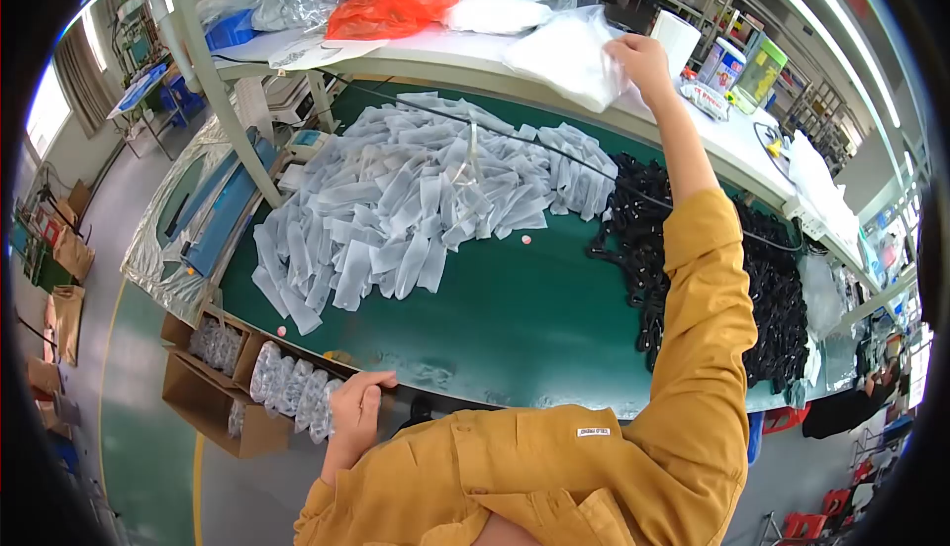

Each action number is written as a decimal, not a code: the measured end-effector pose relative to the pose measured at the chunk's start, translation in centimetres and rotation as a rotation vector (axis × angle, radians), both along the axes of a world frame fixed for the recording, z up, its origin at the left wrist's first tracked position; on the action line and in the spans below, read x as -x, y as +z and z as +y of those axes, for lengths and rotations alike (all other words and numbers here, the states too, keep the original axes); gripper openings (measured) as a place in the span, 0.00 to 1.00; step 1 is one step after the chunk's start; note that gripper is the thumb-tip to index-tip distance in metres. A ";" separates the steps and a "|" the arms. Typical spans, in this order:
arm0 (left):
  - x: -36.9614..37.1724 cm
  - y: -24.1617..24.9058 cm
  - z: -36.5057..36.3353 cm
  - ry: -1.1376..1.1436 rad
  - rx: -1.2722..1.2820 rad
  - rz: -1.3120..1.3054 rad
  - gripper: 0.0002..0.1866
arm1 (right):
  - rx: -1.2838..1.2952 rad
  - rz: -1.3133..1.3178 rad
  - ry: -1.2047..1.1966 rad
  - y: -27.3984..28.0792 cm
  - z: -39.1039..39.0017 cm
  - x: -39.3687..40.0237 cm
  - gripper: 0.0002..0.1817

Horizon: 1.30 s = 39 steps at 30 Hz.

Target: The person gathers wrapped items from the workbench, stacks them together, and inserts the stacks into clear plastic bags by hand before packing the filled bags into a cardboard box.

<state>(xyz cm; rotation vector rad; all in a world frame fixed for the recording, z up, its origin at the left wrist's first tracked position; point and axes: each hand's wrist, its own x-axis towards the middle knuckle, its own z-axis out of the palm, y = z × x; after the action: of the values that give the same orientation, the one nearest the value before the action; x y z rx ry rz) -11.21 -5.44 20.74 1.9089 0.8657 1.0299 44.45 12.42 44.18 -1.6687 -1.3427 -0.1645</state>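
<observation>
My right hand [643,63] reaches up to the raised shelf, its fingers closed on the edge of a white plastic bag [569,59] that hangs over the shelf's front. At the near edge of the green table, my left hand [358,413] is curled closed; whether anything is inside it is hidden. A big heap of small frosted plastic sleeves [396,190] covers the table's middle and left. On the right lies a dense pile of black cable-like pieces [767,298], partly behind my right arm.
On the shelf [445,49] are a red plastic bag [401,1], clear bags, a blue bin [231,29] and a green-lidded container [760,73]. A black cable [534,140] droops across the table. Cardboard boxes [213,397] with clear-wrapped bundles [297,388] stand by the table's left front.
</observation>
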 end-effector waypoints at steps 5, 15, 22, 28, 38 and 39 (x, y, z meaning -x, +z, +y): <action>-3.2 0.2 3.9 -0.238 0.094 0.027 0.14 | -0.196 0.372 0.031 1.0 -0.2 0.9 0.10; -10.8 6.0 15.4 -0.806 0.514 -0.666 0.44 | -0.224 -0.352 0.521 -1.8 -10.0 21.8 0.05; -13.1 3.6 17.2 -0.616 0.773 -0.491 0.25 | -0.006 -0.289 0.514 -18.4 -12.9 28.4 0.09; -12.6 -1.3 17.8 -0.341 0.419 -0.100 0.15 | 0.006 -0.058 0.415 -18.7 -15.3 28.3 0.15; -10.7 0.5 19.5 -0.811 0.701 0.081 0.23 | 0.442 1.063 0.707 -28.4 -14.1 17.4 0.40; -10.7 0.8 19.8 -0.757 0.778 0.083 0.23 | 0.447 1.086 0.724 -28.3 -14.4 17.2 0.34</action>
<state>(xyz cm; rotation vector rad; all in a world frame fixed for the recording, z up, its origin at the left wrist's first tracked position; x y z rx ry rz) -0.50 14.35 21.51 1.3932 0.4085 0.1096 27.23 -1.98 15.91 -1.1377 -1.0214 1.3468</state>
